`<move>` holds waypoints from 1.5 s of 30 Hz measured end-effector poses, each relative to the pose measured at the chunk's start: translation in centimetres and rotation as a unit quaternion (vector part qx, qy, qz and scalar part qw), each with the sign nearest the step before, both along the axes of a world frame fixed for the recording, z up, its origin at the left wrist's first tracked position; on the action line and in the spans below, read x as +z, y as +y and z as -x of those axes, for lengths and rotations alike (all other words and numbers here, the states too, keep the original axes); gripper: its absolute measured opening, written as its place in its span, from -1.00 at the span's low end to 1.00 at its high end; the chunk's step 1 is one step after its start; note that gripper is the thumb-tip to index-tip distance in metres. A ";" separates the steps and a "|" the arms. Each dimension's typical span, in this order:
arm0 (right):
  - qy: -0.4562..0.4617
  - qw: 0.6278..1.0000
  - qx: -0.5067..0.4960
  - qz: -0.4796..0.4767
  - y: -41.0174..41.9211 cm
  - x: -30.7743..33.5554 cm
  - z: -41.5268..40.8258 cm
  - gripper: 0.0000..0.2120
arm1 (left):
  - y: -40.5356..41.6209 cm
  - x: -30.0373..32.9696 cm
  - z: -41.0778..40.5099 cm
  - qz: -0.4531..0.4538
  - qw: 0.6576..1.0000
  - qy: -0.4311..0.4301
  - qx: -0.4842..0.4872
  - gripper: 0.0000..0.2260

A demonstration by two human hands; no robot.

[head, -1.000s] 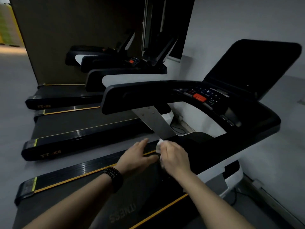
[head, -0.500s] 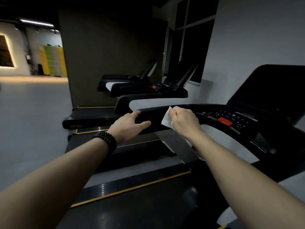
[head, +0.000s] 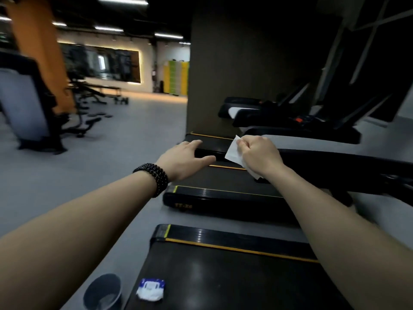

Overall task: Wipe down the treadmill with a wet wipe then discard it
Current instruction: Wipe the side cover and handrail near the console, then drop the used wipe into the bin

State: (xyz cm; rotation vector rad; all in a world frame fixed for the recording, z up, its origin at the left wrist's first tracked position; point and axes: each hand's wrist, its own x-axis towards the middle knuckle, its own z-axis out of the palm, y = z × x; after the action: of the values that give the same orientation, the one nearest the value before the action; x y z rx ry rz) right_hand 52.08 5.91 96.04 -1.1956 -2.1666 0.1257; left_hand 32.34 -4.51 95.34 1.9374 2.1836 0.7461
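My right hand (head: 259,154) is closed around a white wet wipe (head: 233,151), which sticks out to the left of my fist and hangs a little below it. The wipe is held in the air at the left end of the treadmill's black handrail (head: 335,162). My left hand (head: 186,158) is stretched forward just left of the wipe, fingers spread, holding nothing, with a dark bead bracelet on its wrist. The treadmill's black deck (head: 234,276) with its yellow stripe lies under my arms.
A small dark bin (head: 102,291) stands on the grey floor at the bottom left. A blue and white wipes packet (head: 150,289) lies on the deck's rear corner. Two more treadmills (head: 223,195) run parallel beyond. Gym machines (head: 33,108) stand at the far left.
My view has swung left and back, bringing the open gym floor, the bin and the packet into sight. Both hands have moved up from the treadmill's frame, the right still gripping the wipe.
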 end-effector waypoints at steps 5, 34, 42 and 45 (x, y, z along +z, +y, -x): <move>-0.006 0.996 0.085 0.015 -2.0 -0.6 8.3 -0.58 | -5.0 -0.5 5.3 0.000 0.997 -0.002 0.083 -0.28; -0.113 0.942 0.212 0.236 -17.2 -14.5 53.7 -0.72 | -24.9 -14.7 46.2 0.091 0.962 -0.093 0.240 -0.31; -0.077 0.941 0.188 0.271 -15.2 -17.3 61.2 -0.59 | -20.5 -17.6 55.7 0.117 0.968 -0.080 0.208 -0.32; -0.062 0.951 0.166 0.253 -13.2 -17.9 63.4 -0.75 | -17.6 -17.8 58.4 0.119 0.972 -0.066 0.190 -0.33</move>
State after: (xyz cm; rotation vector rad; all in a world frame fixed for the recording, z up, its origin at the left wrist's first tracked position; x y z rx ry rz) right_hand -11.34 -7.29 78.18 -1.1062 -2.5202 0.8131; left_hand -26.10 -22.16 77.49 1.3365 2.4575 0.6043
